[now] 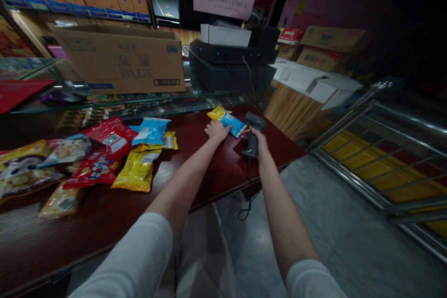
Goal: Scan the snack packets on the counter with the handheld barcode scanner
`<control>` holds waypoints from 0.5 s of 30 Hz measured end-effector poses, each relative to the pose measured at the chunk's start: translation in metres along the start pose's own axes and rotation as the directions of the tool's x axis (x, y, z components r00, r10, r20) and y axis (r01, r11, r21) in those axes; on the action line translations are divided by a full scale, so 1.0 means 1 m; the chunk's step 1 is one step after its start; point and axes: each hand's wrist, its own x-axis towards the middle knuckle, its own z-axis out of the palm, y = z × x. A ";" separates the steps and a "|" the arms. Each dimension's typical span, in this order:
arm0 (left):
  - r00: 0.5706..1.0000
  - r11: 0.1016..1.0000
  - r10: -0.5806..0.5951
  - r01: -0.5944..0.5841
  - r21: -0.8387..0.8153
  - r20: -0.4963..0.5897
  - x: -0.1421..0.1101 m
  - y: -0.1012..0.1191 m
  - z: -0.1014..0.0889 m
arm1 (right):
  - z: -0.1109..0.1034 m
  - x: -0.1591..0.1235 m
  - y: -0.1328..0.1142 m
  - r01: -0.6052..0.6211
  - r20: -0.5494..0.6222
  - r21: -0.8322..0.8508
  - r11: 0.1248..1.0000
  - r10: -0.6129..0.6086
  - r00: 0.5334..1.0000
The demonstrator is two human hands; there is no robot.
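Note:
My right hand (261, 142) is wrapped around the handle of a dark grey barcode scanner (252, 137), which stands upright with its head at the top. A cable hangs from its grip. My left hand (217, 131) is at the left end of a blue snack packet (234, 124), its thumb over the packet's near edge; some fingertips are hard to make out. Just behind that hand is a yellow snack packet (218, 111). The scanner's head is close to the blue packet's right end.
Several snack bags, among them a red one (96, 166) and a yellow one (139, 170), lie on the left of the dark red table (195, 167). Behind are a cardboard box (122, 63), a mouse (61, 98) and black counter equipment (230, 72). A metal railing (370, 158) stands right.

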 end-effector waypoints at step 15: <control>0.960 0.404 0.240 -0.235 -0.884 -0.145 -0.036 -0.084 -0.077 | 0.008 -0.029 -0.023 -0.153 0.091 0.115 0.981 0.143 0.985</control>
